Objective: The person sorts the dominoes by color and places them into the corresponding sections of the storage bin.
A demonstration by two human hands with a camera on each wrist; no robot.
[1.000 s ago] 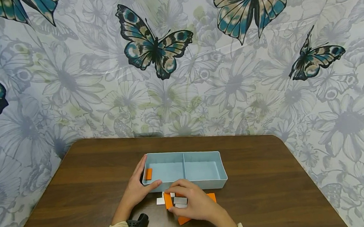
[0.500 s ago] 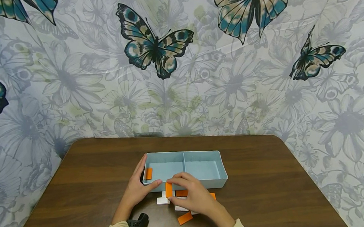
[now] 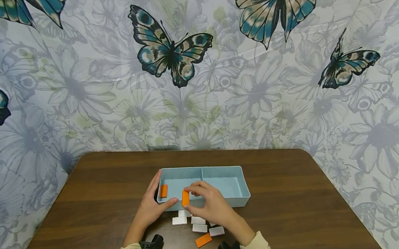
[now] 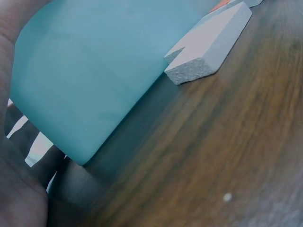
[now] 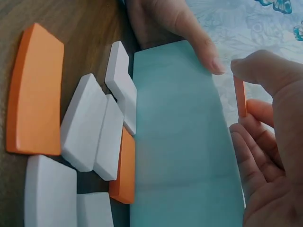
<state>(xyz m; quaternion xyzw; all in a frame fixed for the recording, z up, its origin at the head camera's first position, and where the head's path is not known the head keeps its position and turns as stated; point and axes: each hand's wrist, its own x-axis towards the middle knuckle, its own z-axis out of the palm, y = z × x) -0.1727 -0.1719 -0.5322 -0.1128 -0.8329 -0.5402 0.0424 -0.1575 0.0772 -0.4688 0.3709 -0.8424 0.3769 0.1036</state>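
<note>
A light blue two-compartment box (image 3: 226,202) stands on the table. My left hand (image 3: 149,207) holds its left end, thumb at the front rim and fingers along the left side. My right hand (image 3: 211,206) pinches a flat orange block (image 3: 185,198) upright between thumb and fingertips, over the front rim of the left compartment. In the right wrist view that block (image 5: 240,97) shows edge-on. Another orange block (image 3: 164,191) lies inside the left compartment, against the left wall.
Several white blocks (image 3: 200,228) lie on the brown table (image 3: 297,210) before the box, some touching its front. An orange block (image 3: 203,240) lies nearest me; another orange block (image 5: 124,172) shows beside the box in the right wrist view. A butterfly-patterned cloth (image 3: 254,108) hangs behind.
My right hand has carried the orange block from among the loose blocks up and forward to the box's front rim. My left hand and the box have stayed in place.
</note>
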